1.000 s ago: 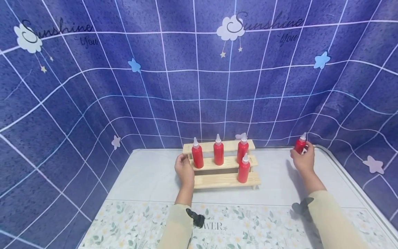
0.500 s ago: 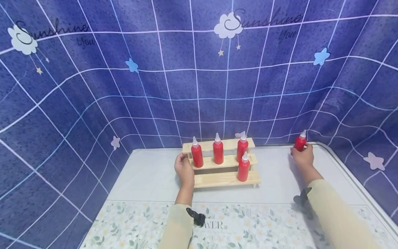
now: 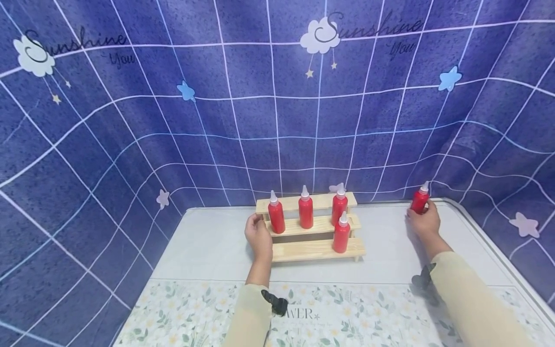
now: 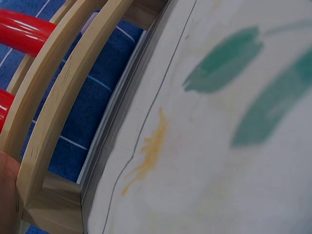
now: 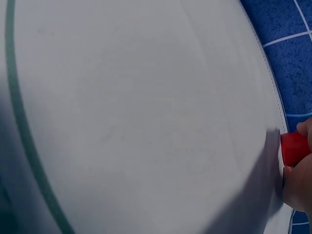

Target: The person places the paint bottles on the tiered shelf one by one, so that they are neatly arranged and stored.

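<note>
My right hand [image 3: 425,221] grips a red squeeze bottle [image 3: 419,200] with a white pointed cap at the table's back right. In the right wrist view, the bottle's red base [image 5: 295,148] shows between the fingers; whether it touches the table I cannot tell. My left hand [image 3: 258,236] holds the left end of a tiered wooden rack [image 3: 303,249]. On the rack's middle shelf stand three similar bottles: left [image 3: 276,218], middle [image 3: 306,213] and right [image 3: 339,208]. Another bottle [image 3: 341,238] stands at the right end of the bottom shelf.
The white table [image 3: 208,246] has a floral mat [image 3: 191,313] along its front. A blue gridded curtain [image 3: 217,159] hangs behind and beside it. The table's raised rim [image 3: 481,241] runs along the right side.
My right forearm has shifted slightly forward, with the bottle in nearly the same place. The left hand and the rack have stayed put; the head view has moved a little.
</note>
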